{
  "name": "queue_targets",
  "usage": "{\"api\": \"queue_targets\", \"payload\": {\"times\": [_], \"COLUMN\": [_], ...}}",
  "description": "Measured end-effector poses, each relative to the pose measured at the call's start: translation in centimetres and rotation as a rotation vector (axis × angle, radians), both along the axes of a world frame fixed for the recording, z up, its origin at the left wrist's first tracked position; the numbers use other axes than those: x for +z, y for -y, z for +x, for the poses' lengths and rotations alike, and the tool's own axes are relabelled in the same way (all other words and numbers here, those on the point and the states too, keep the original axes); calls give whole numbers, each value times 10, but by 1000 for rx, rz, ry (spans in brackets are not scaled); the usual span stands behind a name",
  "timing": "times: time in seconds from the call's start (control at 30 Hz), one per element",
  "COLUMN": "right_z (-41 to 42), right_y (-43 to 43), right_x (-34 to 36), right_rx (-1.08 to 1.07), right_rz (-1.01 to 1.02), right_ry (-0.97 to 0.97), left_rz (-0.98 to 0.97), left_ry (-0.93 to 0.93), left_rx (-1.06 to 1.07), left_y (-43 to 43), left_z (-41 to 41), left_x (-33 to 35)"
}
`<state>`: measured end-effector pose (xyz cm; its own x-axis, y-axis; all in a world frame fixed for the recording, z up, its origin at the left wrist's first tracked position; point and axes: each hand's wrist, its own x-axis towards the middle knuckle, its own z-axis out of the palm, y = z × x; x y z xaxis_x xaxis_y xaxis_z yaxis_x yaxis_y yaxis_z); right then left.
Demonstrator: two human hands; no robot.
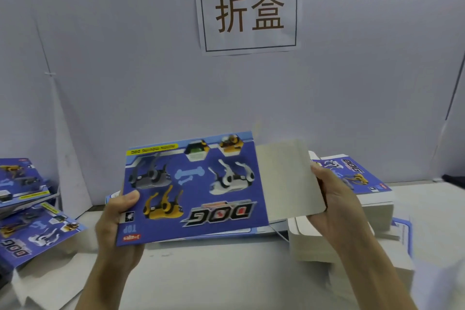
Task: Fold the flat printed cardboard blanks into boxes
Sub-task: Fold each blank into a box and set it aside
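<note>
head: we hold blue printed blank (198,189) above desk (214,272) | left hand (118,229) pinches its left edge, thumb on print | right hand (334,206) grips grey flap (286,178) | flat stack (372,206) right, just beside | folded pieces (32,231) left

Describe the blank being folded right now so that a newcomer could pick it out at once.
Start at the wall sign with two large characters; straight below it, both hands hold a blue printed blank. The left hand grips its printed corner, the right hand its plain grey flap. Unlike the stack at right and the blanks at left, it is off the table.
</note>
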<state>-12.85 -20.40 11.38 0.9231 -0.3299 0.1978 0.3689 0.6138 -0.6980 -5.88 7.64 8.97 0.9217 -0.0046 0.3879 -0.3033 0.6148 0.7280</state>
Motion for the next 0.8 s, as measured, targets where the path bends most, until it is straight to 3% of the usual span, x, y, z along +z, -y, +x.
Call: {"api": "queue_targets", "payload": {"times": [0.13, 0.3, 0.47, 0.6, 0.8], "right_z": [0, -4, -9, -11, -7], "right_y": [5, 7, 6, 6, 6], "right_x": [1, 3, 5, 5, 5], "right_rx": [28, -36, 177, 266, 159], "right_rz": [90, -112, 47, 41, 42], "right_ry": [47, 55, 58, 64, -16], "left_rz": [-73, 60, 15, 69, 34], "left_ry": [146, 84, 60, 66, 60], "left_rx": [36, 34, -2, -39, -21], "left_y": [2, 4, 10, 15, 18], "left_z": [-6, -3, -7, -11, -15], "left_x": [7, 5, 5, 6, 7]}}
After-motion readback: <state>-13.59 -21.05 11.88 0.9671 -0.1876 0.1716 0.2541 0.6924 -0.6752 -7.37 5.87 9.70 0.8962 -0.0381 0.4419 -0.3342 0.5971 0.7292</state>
